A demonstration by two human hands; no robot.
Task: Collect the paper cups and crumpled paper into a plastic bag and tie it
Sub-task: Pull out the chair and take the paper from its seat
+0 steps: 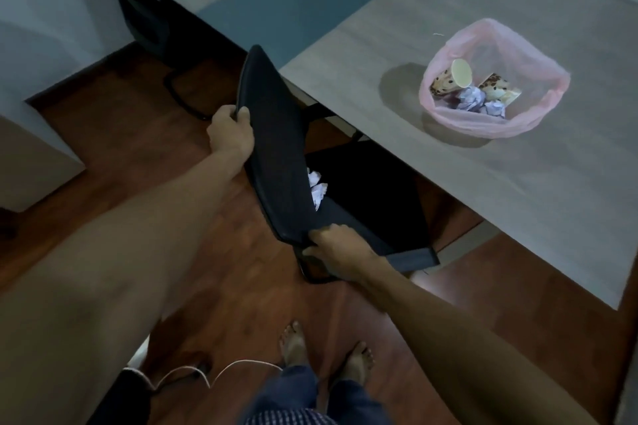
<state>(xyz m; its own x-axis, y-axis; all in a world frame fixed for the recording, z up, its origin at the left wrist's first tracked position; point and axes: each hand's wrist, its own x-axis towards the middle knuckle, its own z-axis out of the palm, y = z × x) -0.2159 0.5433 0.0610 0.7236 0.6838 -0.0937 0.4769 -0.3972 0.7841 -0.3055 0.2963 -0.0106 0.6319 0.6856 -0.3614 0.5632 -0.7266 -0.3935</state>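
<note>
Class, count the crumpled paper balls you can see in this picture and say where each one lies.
4. Two paper balls lie in the pink bag on the table; two sit on the chair seat. Others may be hidden.

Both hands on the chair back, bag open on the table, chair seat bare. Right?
Not quite: the head view shows crumpled paper lying on the chair seat. The rest holds: left hand and right hand grip the back, bag open on the table.
</note>
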